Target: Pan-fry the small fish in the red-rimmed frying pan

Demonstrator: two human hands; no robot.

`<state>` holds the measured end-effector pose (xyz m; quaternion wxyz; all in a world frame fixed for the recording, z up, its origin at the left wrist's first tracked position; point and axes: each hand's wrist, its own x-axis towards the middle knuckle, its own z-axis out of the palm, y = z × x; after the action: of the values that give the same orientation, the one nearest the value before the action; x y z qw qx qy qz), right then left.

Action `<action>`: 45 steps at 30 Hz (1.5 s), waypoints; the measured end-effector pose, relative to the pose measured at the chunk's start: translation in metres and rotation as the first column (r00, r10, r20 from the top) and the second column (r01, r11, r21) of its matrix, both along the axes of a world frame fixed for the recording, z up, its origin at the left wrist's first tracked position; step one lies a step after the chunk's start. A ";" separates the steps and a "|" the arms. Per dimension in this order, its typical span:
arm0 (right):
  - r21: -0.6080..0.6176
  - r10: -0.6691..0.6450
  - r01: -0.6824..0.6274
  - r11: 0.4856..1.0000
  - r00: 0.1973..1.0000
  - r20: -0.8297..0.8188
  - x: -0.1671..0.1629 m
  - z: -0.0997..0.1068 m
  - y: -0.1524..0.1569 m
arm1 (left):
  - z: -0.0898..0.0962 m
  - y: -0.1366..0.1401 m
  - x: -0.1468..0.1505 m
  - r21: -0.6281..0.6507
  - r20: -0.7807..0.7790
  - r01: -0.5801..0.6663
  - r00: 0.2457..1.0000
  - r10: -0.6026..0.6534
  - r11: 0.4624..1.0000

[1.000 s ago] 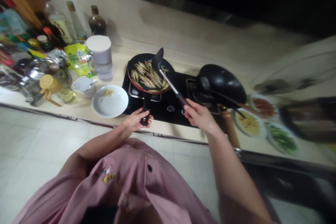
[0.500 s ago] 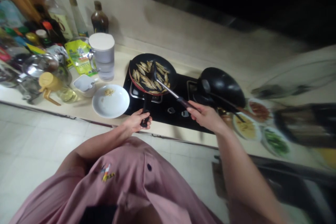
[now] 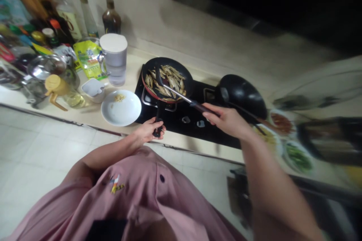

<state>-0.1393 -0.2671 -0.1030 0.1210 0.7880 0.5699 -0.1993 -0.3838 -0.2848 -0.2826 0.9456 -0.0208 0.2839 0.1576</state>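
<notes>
My left hand is closed round the black handle of a frying pan, which sits on the left burner of the black stove. Several small browned fish lie in the pan. My right hand grips the dark handle of a spatula with a metal shaft. Its black blade is down among the fish, on the pan's left side. Just left of the pan handle stands a white plate with a little chopped pale food on it.
A black wok occupies the right burner, with dishes of chopped green vegetable and reddish food beyond it. Left stand a water jug, a yellow pouch, an oil pot and bottles. A dark hood hangs above.
The spatula blade has shifted left within the pan, and some fish have been pushed about. My right hand has moved slightly right. My left hand keeps its hold on the pan handle.
</notes>
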 end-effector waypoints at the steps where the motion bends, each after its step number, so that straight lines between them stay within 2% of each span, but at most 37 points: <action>1: -0.012 0.015 -0.014 1.000 1.000 0.020 -0.001 0.001 0.005 | 0.000 0.000 0.000 -0.001 0.001 -0.002 1.000 0.002 1.000; 6: -0.088 0.112 -0.104 0.991 0.990 0.090 -0.004 0.006 0.026 | -0.002 -0.001 0.002 -0.011 0.009 -0.007 1.000 0.007 1.000; 12: -0.114 0.291 -0.276 0.954 0.946 0.143 -0.012 0.014 0.046 | 0.002 0.000 -0.001 -0.010 -0.005 0.005 1.000 -0.005 1.000; 20: -0.183 0.390 -0.353 0.918 0.889 0.240 -0.013 0.015 0.062 | 0.006 0.001 -0.001 -0.009 -0.022 0.013 1.000 -0.013 1.000; 24: -0.203 0.373 -0.324 0.924 0.882 0.289 -0.019 0.019 0.063 | 0.005 0.000 -0.001 -0.013 -0.013 0.008 1.000 -0.008 1.000; 30: -0.236 0.220 -0.138 0.962 0.904 0.367 -0.030 0.028 0.063 | 0.006 0.000 -0.001 -0.024 -0.011 0.005 1.000 -0.005 1.000; 36: -0.175 0.048 0.003 0.985 0.958 0.283 -0.012 0.025 0.057 | 0.006 0.001 0.000 -0.045 -0.003 0.007 1.000 -0.007 0.999; 38: -0.169 0.058 -0.017 0.986 0.968 0.245 -0.006 0.022 0.055 | 0.006 0.001 0.000 -0.042 -0.016 0.005 1.000 -0.006 0.999; 41: -0.146 0.154 -0.127 0.981 0.969 0.193 -0.003 0.014 0.055 | 0.006 0.001 0.000 -0.039 -0.023 0.005 1.000 -0.006 0.999; 45: -0.129 0.216 -0.192 0.973 0.953 0.214 -0.004 0.005 0.058 | 0.007 0.002 0.000 -0.041 -0.015 0.000 1.000 -0.001 0.999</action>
<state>-0.1433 -0.2088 -0.0985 0.2473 0.7347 0.6192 -0.1248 -0.3841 -0.2829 -0.2760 0.9428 -0.0388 0.2943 0.1515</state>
